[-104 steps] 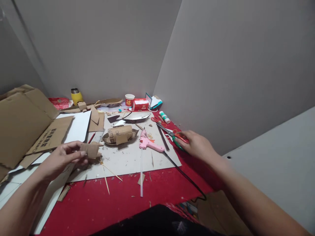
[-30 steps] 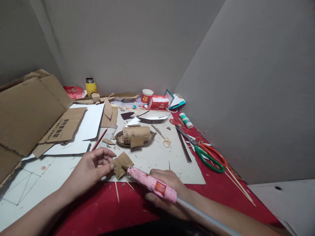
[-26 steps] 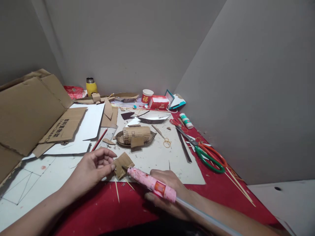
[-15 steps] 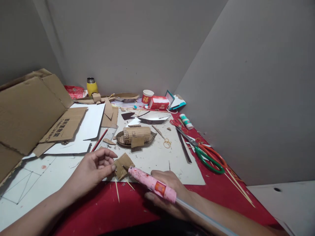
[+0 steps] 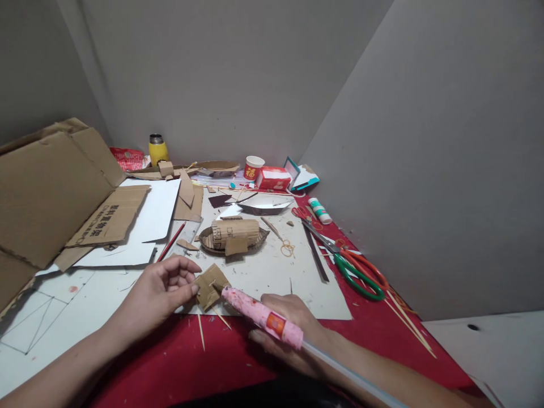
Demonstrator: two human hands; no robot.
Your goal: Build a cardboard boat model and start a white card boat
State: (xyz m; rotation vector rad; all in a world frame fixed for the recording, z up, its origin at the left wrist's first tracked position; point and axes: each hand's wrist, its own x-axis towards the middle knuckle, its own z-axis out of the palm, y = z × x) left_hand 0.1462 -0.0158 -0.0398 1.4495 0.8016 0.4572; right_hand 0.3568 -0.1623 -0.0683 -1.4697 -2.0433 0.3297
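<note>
Two bare hands over a messy craft table (image 5: 170, 362), as I see it. L hand (image 5: 170, 284) steadies a small cardboard sq. (image 5: 206, 290) by its left corner, thumb on it, fingers loosely curled. R hand (image 5: 293, 307) is wrapped round a pink glue gun (image 5: 259, 313), nozzle at the sq.'s middle. Secs ago the gun lay on the white board (image 5: 312, 297), R hand at the scissors (image 5: 361, 275); gluing's prob. under way now. Cardboard boat (image 5: 236, 233) sits just beyond.
</note>
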